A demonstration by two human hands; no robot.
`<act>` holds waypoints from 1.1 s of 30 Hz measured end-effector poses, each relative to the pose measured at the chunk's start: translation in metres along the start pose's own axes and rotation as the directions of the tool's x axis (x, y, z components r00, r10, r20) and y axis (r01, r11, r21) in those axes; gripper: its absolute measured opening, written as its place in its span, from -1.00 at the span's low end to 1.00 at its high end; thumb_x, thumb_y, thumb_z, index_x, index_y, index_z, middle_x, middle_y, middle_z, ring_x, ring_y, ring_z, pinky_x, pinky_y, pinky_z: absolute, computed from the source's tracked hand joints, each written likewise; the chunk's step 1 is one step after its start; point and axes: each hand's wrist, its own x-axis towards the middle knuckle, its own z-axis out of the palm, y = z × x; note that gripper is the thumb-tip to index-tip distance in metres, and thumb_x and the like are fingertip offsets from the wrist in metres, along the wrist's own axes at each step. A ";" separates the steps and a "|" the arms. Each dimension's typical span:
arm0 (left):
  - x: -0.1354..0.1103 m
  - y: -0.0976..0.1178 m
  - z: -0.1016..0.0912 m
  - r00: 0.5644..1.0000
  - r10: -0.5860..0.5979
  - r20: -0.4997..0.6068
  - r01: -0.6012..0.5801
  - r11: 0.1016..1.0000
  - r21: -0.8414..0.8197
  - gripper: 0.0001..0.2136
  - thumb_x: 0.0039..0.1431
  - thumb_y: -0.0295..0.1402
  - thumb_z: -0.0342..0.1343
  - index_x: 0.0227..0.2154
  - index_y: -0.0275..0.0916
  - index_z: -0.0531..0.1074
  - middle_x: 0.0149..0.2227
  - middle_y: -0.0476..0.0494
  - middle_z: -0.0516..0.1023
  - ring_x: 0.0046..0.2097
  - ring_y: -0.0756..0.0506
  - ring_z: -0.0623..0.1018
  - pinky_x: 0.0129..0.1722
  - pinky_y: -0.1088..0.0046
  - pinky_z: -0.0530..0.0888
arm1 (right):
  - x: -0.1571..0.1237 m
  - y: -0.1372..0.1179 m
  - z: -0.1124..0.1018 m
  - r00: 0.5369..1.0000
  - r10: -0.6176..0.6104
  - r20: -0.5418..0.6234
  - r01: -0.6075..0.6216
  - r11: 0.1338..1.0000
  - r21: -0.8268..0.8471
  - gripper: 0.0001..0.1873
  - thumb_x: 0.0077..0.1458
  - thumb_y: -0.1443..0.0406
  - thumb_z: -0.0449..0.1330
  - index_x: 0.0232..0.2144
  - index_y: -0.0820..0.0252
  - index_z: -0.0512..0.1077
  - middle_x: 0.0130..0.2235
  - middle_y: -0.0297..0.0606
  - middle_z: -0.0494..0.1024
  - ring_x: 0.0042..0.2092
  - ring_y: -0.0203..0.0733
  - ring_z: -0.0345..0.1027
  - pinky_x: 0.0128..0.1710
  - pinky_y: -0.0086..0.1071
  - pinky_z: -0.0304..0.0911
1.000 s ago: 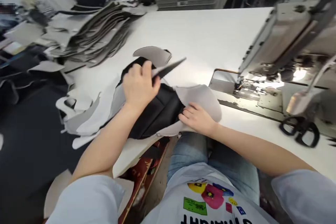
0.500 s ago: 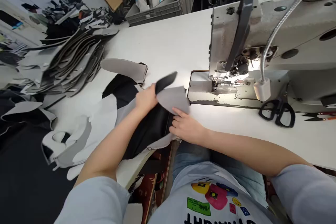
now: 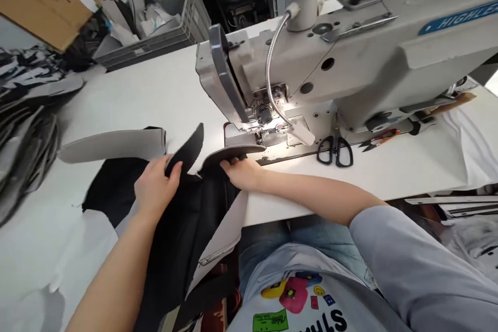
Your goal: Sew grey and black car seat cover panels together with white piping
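Observation:
A black sewn cover piece with grey backing (image 3: 179, 228) lies across the table's front edge and hangs down toward my lap. My left hand (image 3: 155, 184) pinches a dark curved flap (image 3: 190, 150) of it between thumb and fingers, and the flap stands up. On the other side, my right hand (image 3: 243, 172) grips a second curved flap (image 3: 229, 152), its fingers partly hidden beneath. That flap's tip reaches the front of the sewing machine's plate. Behind my left hand a long grey flap (image 3: 112, 145) of the material lies on the table.
The sewing machine (image 3: 311, 57) stands at the right with its lamp lit. Black-handled scissors (image 3: 335, 150) and orange-handled snips (image 3: 381, 139) lie before it. A grey crate (image 3: 151, 44) of scraps sits behind; stacked dark pieces (image 3: 27, 150) lie at the left.
The view has swung right, toward the machine. Both hands have spread the flaps apart; the right hand has moved from resting on the grey flap to gripping a flap's edge.

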 end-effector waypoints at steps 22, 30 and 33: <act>-0.007 0.099 0.031 0.777 0.437 0.452 -0.252 0.875 -0.413 -0.39 0.12 -0.19 0.10 0.24 -0.15 0.16 0.06 -0.10 0.53 -0.04 -0.19 0.56 -0.15 0.37 0.45 | -0.061 0.070 0.017 0.852 -0.513 -0.106 0.499 0.856 -0.134 -0.50 0.26 0.16 -0.06 0.15 0.26 0.30 0.14 -0.02 0.43 0.22 0.13 0.23 0.20 0.14 0.11; 0.009 0.084 0.034 0.743 0.506 0.438 -0.320 0.843 -0.432 -0.44 0.18 -0.20 0.01 0.26 -0.02 0.19 -0.01 -0.05 0.58 -0.10 -0.16 0.59 -0.19 0.40 0.45 | -0.077 0.042 0.022 0.747 -0.604 -0.276 0.518 0.790 -0.328 -0.80 0.27 0.23 -0.02 -0.23 0.18 0.37 -0.19 -0.14 0.56 -0.13 -0.01 0.49 0.10 0.03 0.22; -0.009 0.085 0.028 0.800 0.391 0.455 -0.276 0.913 -0.300 -0.47 0.20 -0.13 0.01 0.25 0.05 0.19 -0.05 -0.07 0.59 -0.08 -0.20 0.58 -0.12 0.32 0.48 | -0.069 0.014 0.025 0.802 -0.523 -0.288 0.398 0.827 -0.397 -0.79 0.24 0.42 -0.04 -0.29 0.22 0.40 -0.22 -0.11 0.55 -0.12 -0.07 0.48 0.09 -0.03 0.28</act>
